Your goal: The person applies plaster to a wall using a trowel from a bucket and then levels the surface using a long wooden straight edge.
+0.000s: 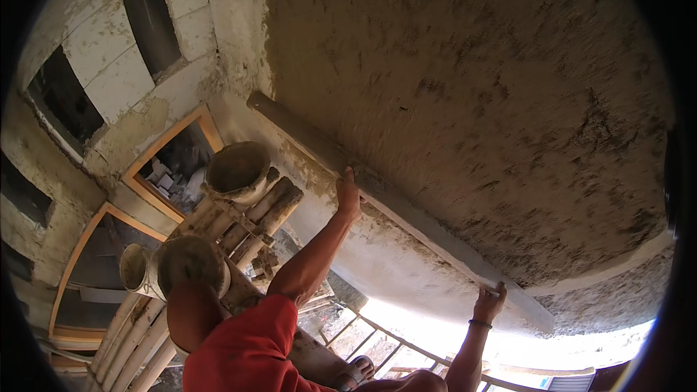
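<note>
Straightedge (406, 214), a long grey plank caked with mortar, lies flat against the rough wet plaster wall (472, 87), slanting from upper left down to lower right. Our left hand (348, 196) grips it near the middle, fingers curled over its upper edge; our right hand (488, 303) clamps its lower stretch, fingers wrapped on the board (a dark band sits on that wrist).

We note the plaster is brown, coarse and streaked; below the board runs a smoother pale band. To the left, whitewashed block wall (123, 72) with dark openings and a wood-framed window (170, 167).

Around us: two mortar-crusted buckets (236, 170) (190, 261) rest on a pole scaffold (254, 225) just beside our left arm. Our red-clad knee (247, 348) and a sandalled foot (356, 372) sit at the lower edge, rails (392, 345) beneath.
</note>
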Available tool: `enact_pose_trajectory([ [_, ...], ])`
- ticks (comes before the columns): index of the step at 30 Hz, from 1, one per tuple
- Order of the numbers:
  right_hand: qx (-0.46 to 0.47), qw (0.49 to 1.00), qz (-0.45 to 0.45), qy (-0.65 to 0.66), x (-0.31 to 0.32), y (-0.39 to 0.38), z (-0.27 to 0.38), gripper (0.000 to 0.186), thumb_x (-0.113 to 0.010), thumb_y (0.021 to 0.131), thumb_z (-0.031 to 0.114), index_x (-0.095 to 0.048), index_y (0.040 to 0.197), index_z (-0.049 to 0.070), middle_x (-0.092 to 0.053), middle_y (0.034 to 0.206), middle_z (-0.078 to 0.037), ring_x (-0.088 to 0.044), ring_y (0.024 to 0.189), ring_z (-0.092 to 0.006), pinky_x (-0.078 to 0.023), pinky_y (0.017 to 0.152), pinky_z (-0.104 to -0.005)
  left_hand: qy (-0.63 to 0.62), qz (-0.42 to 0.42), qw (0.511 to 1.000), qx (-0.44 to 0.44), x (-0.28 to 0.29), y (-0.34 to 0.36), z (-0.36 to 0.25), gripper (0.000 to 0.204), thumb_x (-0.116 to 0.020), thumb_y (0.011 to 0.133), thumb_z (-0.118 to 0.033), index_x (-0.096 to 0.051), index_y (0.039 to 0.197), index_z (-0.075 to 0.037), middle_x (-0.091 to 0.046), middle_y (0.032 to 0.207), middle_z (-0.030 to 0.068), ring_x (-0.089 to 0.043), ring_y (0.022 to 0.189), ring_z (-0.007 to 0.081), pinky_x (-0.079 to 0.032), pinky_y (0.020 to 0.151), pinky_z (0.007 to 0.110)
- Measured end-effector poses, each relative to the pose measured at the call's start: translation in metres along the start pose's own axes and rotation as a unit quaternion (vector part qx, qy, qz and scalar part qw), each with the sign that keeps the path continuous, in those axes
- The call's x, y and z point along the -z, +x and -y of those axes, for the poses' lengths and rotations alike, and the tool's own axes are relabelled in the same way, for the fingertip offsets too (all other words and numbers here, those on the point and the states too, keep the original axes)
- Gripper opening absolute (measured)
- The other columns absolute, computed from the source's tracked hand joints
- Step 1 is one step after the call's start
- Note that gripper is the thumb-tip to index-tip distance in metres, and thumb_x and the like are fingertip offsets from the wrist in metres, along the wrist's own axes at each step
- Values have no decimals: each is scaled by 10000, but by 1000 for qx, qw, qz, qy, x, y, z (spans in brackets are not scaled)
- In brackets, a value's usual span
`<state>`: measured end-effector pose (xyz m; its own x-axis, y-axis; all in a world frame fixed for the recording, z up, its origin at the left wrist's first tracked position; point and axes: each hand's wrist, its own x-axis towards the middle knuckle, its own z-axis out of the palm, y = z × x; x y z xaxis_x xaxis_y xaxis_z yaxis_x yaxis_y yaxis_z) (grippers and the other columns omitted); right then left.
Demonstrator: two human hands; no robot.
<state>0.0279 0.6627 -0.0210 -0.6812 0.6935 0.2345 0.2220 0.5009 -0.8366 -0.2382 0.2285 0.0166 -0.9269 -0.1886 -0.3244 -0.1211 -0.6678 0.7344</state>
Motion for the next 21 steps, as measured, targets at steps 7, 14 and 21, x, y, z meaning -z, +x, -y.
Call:
enact_pose_trajectory([
  [7,12,994,-13,111,-67,-8,91,673,-688,790,-9,-334,1362,-25,-437,1386,-190,-441,1282,-260,-408,1029,-333,43,13,999,-8,17,54,-108,417,-412,968,-455,-485,1115,-71,-548,952,46,-542,729,148,-369,500,323],
  [14,63,991,-30,110,-63,0,127,673,-719,782,38,-375,1357,-29,-480,1365,-184,-442,1286,-277,-369,1066,-348,64,31,996,-62,-23,28,-162,442,-394,971,-468,-499,1122,-66,-550,918,45,-536,719,158,-402,565,404],
  [21,-90,880,-1,467,-62,-8,151,641,-639,842,9,-312,1393,-18,-423,1407,-156,-441,1264,-247,-437,1005,-347,18,58,993,-100,-28,20,-170,437,-404,973,-454,-488,1102,-45,-563,936,83,-556,723,179,-411,520,387],
])
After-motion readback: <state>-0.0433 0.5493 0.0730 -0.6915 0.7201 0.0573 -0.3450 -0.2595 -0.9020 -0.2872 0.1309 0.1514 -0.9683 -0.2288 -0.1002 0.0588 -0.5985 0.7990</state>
